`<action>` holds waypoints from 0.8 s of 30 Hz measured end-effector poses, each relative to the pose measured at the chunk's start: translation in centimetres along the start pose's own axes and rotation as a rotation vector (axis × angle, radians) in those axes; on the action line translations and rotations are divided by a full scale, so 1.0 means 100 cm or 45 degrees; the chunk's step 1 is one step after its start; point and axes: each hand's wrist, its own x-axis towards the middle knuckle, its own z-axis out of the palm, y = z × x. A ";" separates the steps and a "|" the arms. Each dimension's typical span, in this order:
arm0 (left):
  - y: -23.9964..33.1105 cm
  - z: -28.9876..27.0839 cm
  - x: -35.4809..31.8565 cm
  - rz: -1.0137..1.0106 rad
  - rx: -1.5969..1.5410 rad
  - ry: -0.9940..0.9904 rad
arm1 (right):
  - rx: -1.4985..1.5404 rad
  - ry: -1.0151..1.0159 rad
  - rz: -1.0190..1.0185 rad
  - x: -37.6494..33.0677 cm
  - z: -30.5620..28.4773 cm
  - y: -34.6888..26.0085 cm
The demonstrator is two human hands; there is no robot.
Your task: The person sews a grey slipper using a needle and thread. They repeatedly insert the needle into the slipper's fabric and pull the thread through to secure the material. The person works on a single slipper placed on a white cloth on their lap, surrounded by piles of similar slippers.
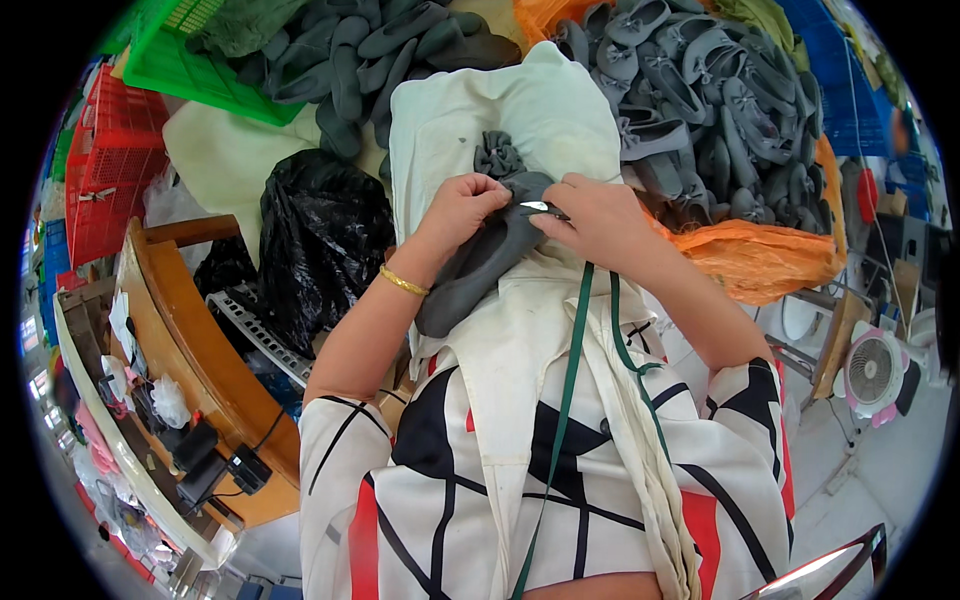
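A dark grey slip-on shoe (480, 265) lies slanted on a white cushion (440, 110) across my lap. My left hand (465, 208) is closed, thumb and fingertips pinching at the shoe's upper edge; whatever they pinch is too small to make out. In my right hand (597, 222) is a pair of small thread snips (542, 208), its shiny blades pointing left over the shoe. A clump of gathered grey fabric bows (497, 155) rests on the cushion just beyond the shoe.
Grey shoes with bows (700, 90) fill an orange sack (760, 262) at right. More grey shoes (350, 65) lie at the far left beside a green crate (160, 50). A black plastic bag (325, 240) and a wooden chair (205, 370) stand left; a fan (872, 370) is at right.
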 end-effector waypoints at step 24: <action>0.000 0.001 -0.002 0.032 -0.059 0.006 | -0.156 0.003 -0.076 0.018 0.022 -0.002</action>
